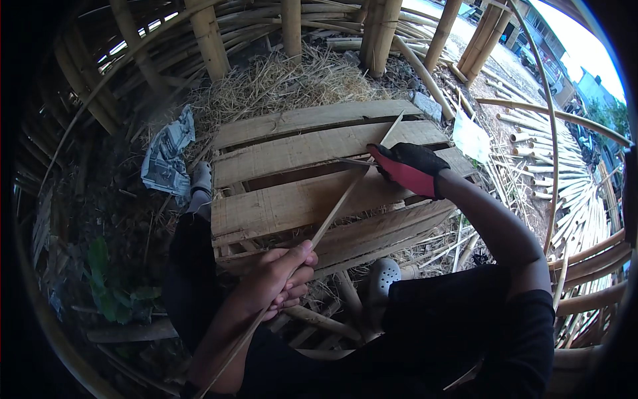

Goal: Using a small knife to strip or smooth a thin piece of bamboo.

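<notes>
The bamboo strip (342, 203) lies, in the head view, between the person's two hands and over the slatted wooden crate (279, 208). Its long axis runs aslant, from the lower edge beside the left forearm, up and rightward to a narrow tip above the farther boards. The left hand (282, 276), bare, is nearer the body; its fingers are curled around the strip, with the thumb laid along it. The right hand (409, 166), in a black and pink glove, is nearer the far tip. Its fingers appear clenched on a thin, dark blade (352, 161), whose handle is hidden by the glove. The blade points left and crosses the strip just beside the gloved fingers, so the angle between blade and strip seems the relation that matters most; whether the edge bites into the strip cannot be told.

The crate's top is rough boards with gaps between them, standing between the person's feet; whether the strip rests on it is unclear. Beyond it lies loose straw (286, 83), backed by upright bamboo posts (291, 30). A crumpled newspaper (167, 159) lies to the left, and many cut bamboo poles (565, 193) spread out on the right.
</notes>
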Motion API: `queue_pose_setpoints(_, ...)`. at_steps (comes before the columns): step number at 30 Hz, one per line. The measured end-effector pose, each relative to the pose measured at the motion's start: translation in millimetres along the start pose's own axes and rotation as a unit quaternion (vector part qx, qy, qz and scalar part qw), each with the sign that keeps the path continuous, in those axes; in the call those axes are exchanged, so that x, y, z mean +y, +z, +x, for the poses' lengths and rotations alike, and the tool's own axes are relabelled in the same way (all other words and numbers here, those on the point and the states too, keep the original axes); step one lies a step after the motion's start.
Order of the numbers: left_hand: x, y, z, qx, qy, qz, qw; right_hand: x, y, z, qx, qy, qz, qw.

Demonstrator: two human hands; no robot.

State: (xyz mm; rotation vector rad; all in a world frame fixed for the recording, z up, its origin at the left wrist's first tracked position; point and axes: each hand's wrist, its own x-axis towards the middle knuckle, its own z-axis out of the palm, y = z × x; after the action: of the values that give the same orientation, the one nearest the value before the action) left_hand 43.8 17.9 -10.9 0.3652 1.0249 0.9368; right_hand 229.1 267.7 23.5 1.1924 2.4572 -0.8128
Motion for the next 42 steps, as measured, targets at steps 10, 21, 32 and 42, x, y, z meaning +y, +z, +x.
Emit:
queue_pose_setpoints(10, 1.6, 9.1, 2.9, 0.003, 0.011, 0.007, 1.000, 0.9, 14.5, 5.9, 0.256, 0.060, -0.145, 0.954)
queue_pose_setpoints(21, -8.0, 1.2, -5.4, -0.019, 0.022, 0.079, 0.996, 64.3, -14.8, 29.8, 0.304, 0.134, -0.134, 0.934)
queue_pose_setpoints(32, -2.0, 0.1, -5.3, -0.034, -0.029, -0.004, 0.999, 71.7, -10.6, 12.2, 0.247, 0.015, -0.121, 0.961)
queue_pose_setpoints(42, -0.7, 0.6, 5.2, -0.065, -0.033, -0.050, 0.996, 10.2, 9.9, -0.5, 0.136, 0.036, -0.074, 0.987)
